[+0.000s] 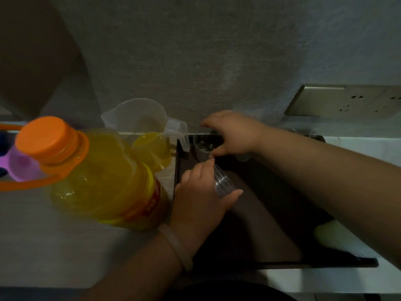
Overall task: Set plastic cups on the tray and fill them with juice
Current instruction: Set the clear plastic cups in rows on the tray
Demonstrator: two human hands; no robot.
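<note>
At the tray's (325, 263) far left corner stands a clear cup (202, 147); the right hand (232, 133) curls over it and holds it by the rim. The left hand (201, 190) grips a tilted cup (223, 183) over the tray. A capped juice bottle (104, 179) stands just left of the tray, with a part-filled pitcher (141, 127) behind. The counter (65, 246) is pale and the wall (217, 51) grey, with a socket panel (347, 101) at right. The bottle label is red and yellow, its writing unreadable.

We have one view only, worn on the head: it looks forward and steeply down, close over the counter (65, 246), with the tray (271, 192) in the lower middle and the wall (217, 51) filling the top.
</note>
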